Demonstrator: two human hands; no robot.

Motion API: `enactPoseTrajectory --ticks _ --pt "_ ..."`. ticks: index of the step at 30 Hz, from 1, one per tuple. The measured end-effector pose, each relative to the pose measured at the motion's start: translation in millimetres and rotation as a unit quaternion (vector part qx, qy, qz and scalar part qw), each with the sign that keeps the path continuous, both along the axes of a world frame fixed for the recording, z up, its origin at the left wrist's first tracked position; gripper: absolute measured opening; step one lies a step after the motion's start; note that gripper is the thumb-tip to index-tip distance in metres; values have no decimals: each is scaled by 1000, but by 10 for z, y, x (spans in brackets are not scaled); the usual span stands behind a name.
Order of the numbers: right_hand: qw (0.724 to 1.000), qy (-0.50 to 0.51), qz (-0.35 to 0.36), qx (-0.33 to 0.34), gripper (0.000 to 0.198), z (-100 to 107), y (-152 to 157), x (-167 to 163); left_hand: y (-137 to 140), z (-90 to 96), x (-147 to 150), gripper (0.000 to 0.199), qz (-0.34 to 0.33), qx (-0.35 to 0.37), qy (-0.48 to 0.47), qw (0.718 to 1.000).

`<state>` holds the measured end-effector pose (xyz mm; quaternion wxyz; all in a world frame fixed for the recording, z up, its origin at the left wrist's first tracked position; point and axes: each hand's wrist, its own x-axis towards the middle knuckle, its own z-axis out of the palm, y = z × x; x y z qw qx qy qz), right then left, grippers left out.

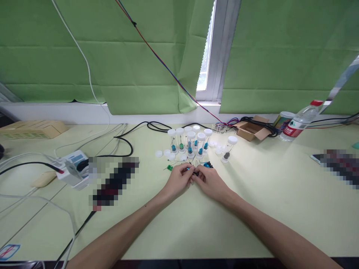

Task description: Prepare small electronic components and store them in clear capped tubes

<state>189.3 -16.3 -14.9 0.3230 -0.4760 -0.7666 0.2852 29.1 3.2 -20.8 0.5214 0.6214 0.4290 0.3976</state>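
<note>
My left hand [179, 178] and my right hand [211, 183] meet over the table, fingertips closed around a small black-and-blue piece [195, 173]; the fingers mostly cover it, so its kind is unclear. Just beyond my right hand lies a little cluster of blue and black pieces [208, 164]. A small green piece on a thin wire [169, 168] rests left of my left hand. Behind both hands stand several clear tubes with white caps [201, 145], holding blue or green pieces on thin stems. One tube with a dark piece inside [227, 155] stands apart at the right.
Loose white caps [159, 153] lie around the tubes. Further right are an open cardboard box [252, 130], black cable coils and a tilted water bottle [300, 121]. At left sit a white power strip [73, 168] with cables and a blurred dark object [116, 183]. Another blurred device [340, 168] lies far right.
</note>
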Motion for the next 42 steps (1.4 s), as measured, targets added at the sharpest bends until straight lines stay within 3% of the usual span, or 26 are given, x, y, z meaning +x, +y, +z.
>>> enactPoseTrajectory --ticks 42 --pt "999 -21 11 23 12 -37 -3 5 -54 85 17 26 0 30 38 999"
